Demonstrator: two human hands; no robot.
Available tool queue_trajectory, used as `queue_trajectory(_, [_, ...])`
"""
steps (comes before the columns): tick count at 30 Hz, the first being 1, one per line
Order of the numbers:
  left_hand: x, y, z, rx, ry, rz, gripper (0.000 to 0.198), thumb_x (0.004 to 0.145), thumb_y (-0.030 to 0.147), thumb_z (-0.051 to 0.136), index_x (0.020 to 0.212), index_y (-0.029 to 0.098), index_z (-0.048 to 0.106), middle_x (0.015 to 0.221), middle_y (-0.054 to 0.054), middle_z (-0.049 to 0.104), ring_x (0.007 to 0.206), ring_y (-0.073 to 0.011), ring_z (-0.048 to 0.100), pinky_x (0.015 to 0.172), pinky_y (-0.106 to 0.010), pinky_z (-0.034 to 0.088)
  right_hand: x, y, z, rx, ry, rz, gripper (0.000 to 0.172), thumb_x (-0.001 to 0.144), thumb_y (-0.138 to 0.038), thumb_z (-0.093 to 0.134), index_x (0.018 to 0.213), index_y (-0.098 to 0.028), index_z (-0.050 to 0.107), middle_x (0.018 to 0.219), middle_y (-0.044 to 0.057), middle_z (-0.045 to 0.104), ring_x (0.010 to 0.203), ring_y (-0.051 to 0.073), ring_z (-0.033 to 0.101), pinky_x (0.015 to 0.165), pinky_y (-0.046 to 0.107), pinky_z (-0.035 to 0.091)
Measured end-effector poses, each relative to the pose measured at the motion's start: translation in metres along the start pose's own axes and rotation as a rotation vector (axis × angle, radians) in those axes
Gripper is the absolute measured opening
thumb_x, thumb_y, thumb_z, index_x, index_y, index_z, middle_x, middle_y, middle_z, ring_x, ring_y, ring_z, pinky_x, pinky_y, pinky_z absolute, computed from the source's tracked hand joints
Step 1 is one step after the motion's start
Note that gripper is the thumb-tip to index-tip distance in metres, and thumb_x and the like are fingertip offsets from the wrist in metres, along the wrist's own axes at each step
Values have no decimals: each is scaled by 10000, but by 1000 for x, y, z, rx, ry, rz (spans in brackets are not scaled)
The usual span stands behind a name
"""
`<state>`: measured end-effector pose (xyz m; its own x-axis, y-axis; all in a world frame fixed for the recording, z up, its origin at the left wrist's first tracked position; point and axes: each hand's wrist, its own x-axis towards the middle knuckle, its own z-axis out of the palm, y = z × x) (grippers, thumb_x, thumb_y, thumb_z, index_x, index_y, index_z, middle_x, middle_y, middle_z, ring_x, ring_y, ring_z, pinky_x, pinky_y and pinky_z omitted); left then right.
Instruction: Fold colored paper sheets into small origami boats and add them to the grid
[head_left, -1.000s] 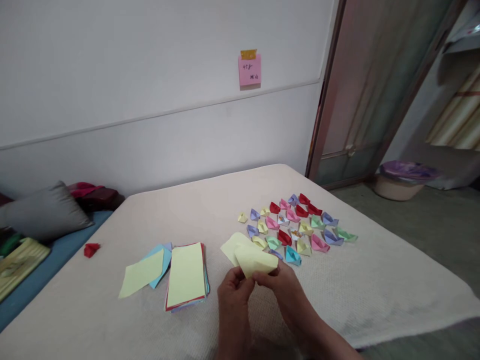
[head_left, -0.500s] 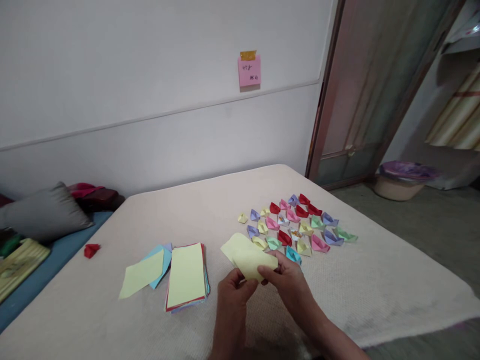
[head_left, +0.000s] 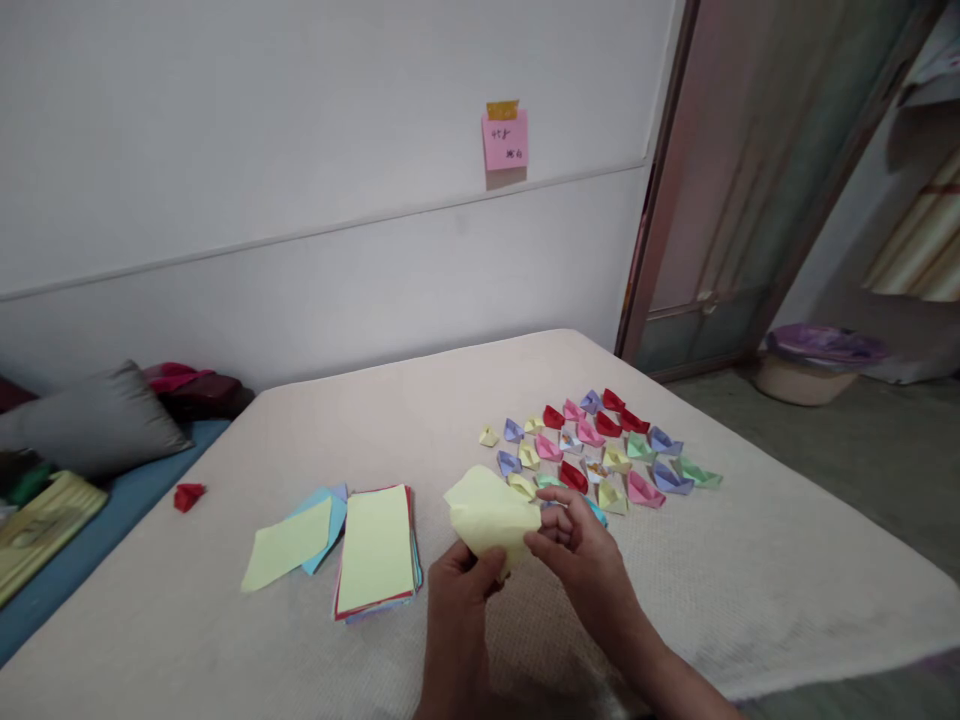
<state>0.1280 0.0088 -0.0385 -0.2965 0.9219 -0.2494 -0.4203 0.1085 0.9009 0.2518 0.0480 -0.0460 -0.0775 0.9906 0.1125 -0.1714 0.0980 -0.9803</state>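
Note:
A pale yellow sheet of paper [head_left: 491, 512], bent over on itself, is held up above the bed in front of me. My left hand [head_left: 466, 585] pinches its lower edge between thumb and fingers. At the sheet's right edge is my right hand [head_left: 574, 540], its thumb and fingers apart and the thumb tip by the paper; whether it touches is hard to tell. Behind the hands stand rows of small folded paper boats [head_left: 574, 475] in several colours, and a blue one [head_left: 598, 512] is partly hidden by my right hand.
Left of my hands lies a stack of coloured paper [head_left: 377, 550], topped by a yellow sheet. Beside it are a loose yellow sheet [head_left: 289, 545] and blue paper [head_left: 330, 530]. A red folded piece [head_left: 188, 496] sits farther left. A pink note [head_left: 505, 142] is taped to the wall.
My right fingers have spread and come off the sheet's right part, which they gripped before. The left hand keeps its pinch. The sheet has turned slightly and its right side has drawn in.

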Motion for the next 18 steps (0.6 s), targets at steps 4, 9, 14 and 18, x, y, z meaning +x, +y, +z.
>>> queue_trajectory(4, [1,-1,0,-59,-11,-9,273,565,256,761,795,110,746,656,-40,676,593,-126,537,589,-239,407,-1,-2,0,2,-21,0,264,733,-206,645,965,-231,523,708,-38,574,640,136,537,618,260,430])
queue_trajectory(9, [-3,5,1,-71,-62,0,253,606,235,739,829,117,746,691,-40,688,609,-129,539,598,-241,409,1,-7,1,182,-56,111,237,682,-207,697,859,-208,540,671,-36,592,585,122,534,576,248,427])
queue_trajectory(14, [-4,8,1,-22,-65,3,246,605,223,743,824,112,746,696,-39,684,604,-118,517,581,-228,395,1,-10,0,239,-62,127,224,663,-208,716,840,-197,578,673,-34,599,576,111,520,563,235,415])
queue_trajectory(18, [-5,8,4,-50,-74,-16,231,583,234,756,777,110,744,655,-34,673,581,-115,515,564,-227,390,1,-8,-1,211,-37,91,235,661,-199,722,852,-209,584,631,-60,565,563,101,500,552,219,394])
